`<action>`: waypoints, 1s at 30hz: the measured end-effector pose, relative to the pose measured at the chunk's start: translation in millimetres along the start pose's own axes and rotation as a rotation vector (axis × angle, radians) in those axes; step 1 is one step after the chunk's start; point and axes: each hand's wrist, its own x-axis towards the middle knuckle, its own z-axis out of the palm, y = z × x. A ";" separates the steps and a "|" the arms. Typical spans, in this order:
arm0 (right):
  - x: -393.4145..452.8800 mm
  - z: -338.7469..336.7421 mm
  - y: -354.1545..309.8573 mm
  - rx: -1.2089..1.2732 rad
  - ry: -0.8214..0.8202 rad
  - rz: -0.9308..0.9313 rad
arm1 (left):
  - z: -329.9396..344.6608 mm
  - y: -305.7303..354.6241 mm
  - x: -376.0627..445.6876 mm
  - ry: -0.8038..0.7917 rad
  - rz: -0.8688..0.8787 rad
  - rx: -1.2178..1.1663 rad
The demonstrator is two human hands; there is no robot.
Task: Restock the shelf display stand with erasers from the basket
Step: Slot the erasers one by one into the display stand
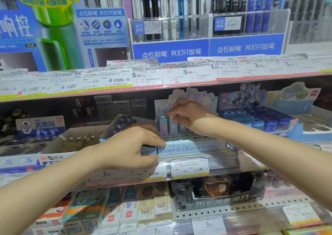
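Right now, from the head camera, the right hand (186,116) reaches into the pastel display stand (190,145) on the middle shelf (233,166), fingertips pinched at the top of an upright eraser (163,126) in the back row; blur hides the exact grip. The left hand (133,145) has its fingers curled at the stand's front left corner, seemingly steadying it. No basket shows. These erasers look light, small and stiff in slick sleeves, so pinching the top end between thumb and finger should suit.
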 end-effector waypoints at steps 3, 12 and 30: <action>-3.5 -0.5 2.4 -0.001 0.014 0.001 | -1.2 1.3 -0.1 -0.014 -0.002 0.009; 1.2 4.1 -0.4 0.185 0.107 0.197 | -4.7 10.1 3.9 -0.011 -0.074 0.007; -5.7 -7.1 -21.3 1.187 0.211 0.398 | -11.8 53.3 45.4 0.242 -0.464 -0.830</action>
